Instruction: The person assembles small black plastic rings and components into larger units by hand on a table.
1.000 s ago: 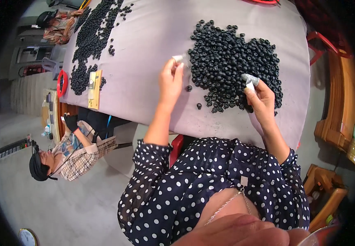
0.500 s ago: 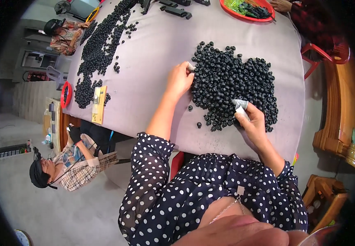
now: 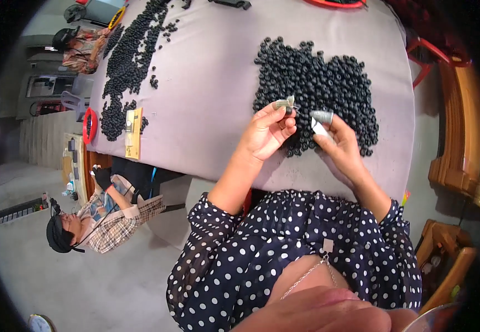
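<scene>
A heap of small round black pieces (image 3: 328,88), bead-like with hollows in them, lies on the cloth in front of me. At its near left edge my left hand (image 3: 267,133) is raised, palm partly turned up. Its thumb and forefinger pinch one small round black piece (image 3: 289,110), and pale tape covers the forefinger tip. My right hand (image 3: 341,145) is closed over the heap's near side, thumb and forefinger drawn together. Grey tape (image 3: 323,117) wraps its forefinger and a white wrap is on the thumb. Whatever lies between those tips is too small to make out.
A long spread of similar black pieces (image 3: 129,61) covers the table's left side, near a yellow board (image 3: 133,133) and a red basin (image 3: 89,126). Another red basin (image 3: 337,3) stands at the far edge. Two people (image 3: 104,216) are on the left.
My left hand has come off the heap's left edge, moving right with a black piece in its pinch. My right hand stays by the heap. The whole view has shifted slightly.
</scene>
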`<state>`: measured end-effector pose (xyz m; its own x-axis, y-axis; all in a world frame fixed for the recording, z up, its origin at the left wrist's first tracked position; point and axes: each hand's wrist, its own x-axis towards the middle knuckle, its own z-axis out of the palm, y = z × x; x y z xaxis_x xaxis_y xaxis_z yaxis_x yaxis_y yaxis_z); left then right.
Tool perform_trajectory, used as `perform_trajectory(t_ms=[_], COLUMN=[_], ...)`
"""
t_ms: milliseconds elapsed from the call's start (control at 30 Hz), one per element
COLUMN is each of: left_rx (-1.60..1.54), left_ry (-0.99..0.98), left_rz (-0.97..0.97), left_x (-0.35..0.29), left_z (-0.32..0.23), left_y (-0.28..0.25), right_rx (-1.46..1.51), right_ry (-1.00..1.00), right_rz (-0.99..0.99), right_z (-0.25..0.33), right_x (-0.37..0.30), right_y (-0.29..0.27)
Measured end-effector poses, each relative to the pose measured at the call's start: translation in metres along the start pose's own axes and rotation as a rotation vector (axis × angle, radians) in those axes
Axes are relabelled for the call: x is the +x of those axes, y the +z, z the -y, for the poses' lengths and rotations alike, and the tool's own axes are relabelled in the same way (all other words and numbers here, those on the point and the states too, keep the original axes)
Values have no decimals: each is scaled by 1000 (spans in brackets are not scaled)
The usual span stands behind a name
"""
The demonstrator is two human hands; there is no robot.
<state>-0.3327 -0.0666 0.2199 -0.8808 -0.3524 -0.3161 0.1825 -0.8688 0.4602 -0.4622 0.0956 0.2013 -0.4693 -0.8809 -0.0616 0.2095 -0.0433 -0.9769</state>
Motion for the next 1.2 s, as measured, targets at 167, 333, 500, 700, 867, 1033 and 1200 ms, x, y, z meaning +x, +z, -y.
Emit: perform_trajectory(t_ms=[167,333,500,700,867,1033,1200], left_rx=[-13,111,99,38,20,31,31], left_ry=[-14,34,3,-27,-36,-11,-33], left_rz=[15,-43,-70,-136,-133,-69,-84], left_x=[-7,-10,-13,-15,-16,-16,-20], left_z=[16,18,27,37,42,43,40], left_y=[9,8,9,21,21,12,20], right_rx=[151,175,223,213,226,228,256], right_ry=[116,62,75,98,104,93,116], right_rz=[95,128,164,211,200,200,215], right_z=[13,17,19,18,18,15,19], right_x=[2,-1,-6,-5,-5,-6,-7], right_y=[-11,-12,-14,-11,-11,-11,-11])
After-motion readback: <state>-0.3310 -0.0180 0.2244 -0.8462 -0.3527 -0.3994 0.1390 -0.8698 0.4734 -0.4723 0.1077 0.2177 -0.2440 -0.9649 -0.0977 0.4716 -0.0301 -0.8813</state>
